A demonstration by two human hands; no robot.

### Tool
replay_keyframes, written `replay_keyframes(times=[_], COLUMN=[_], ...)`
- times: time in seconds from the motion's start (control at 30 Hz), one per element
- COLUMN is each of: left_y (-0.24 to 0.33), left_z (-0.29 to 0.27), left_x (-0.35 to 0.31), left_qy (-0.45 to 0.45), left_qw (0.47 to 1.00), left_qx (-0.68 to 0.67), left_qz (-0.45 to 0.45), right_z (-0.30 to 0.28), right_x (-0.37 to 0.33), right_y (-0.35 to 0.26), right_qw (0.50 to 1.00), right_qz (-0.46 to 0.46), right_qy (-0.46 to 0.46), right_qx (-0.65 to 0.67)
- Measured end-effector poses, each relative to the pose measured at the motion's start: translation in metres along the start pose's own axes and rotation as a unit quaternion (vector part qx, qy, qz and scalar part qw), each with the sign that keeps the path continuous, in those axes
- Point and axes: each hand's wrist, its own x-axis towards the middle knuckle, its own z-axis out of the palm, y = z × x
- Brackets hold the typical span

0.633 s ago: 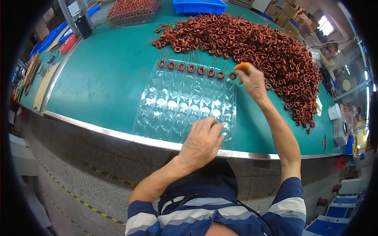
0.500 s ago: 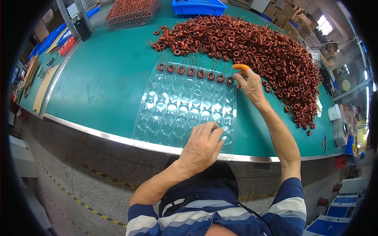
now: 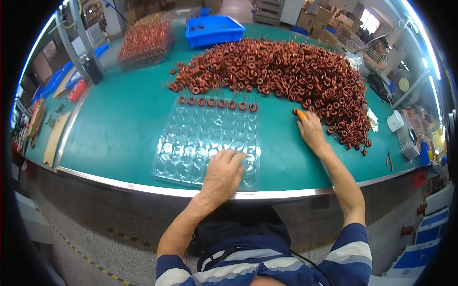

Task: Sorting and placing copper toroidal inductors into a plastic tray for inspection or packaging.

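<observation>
A clear plastic tray (image 3: 167, 138) with rows of round pockets lies near the front edge of the table. Along its far row stand several copper-wound toroidal coils (image 3: 211, 103), their wire leads pointing away from me. My left hand (image 3: 223, 172) rests on the tray's near right part, fingers loosely bent and holding nothing. To the right of the tray my right hand (image 3: 312, 131), an orange cover on one finger, has its fingertips at a single toroidal coil (image 3: 295, 112) beside the heap. The thumb's contact with that coil is partly hidden.
A large heap of toroidal coils (image 3: 286, 66) curves across the back and right. Behind it sits a blue bin (image 3: 214, 31); filled trays (image 3: 145, 43) are stacked at the back left. Pliers (image 3: 389, 161) lie at the right. A person (image 3: 377, 55) sits at the far right.
My right hand has left the last coil in the tray's far row and moved right to a coil by the heap. My left hand stays on the tray. The view has shifted.
</observation>
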Motion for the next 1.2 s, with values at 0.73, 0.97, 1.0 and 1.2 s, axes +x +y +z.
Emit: replay_keyframes(times=[0.73,0.97,1.0,1.2], left_y=[0.159,0.077,0.073,0.059], left_z=[-0.092,-0.004,0.008,0.043], left_x=[0.019,0.041,0.047,0.048], left_qy=[-0.045,-0.017,-0.028,-0.057], left_qw=[0.832,0.948,0.947,0.895], left_qx=[-0.449,-0.309,-0.304,-0.433], left_qz=[0.322,-0.072,-0.099,-0.096], right_z=[-0.028,-0.098,-0.099,-0.109], right_x=[-0.005,-0.012,-0.015,-0.02], right_y=[-0.008,-0.074,-0.082,-0.128], right_qw=[0.916,0.777,0.755,0.751], right_qz=[0.24,0.286,0.267,0.24], right_qy=[0.152,0.08,0.072,-0.001], right_qx=[0.283,0.555,0.594,0.615])
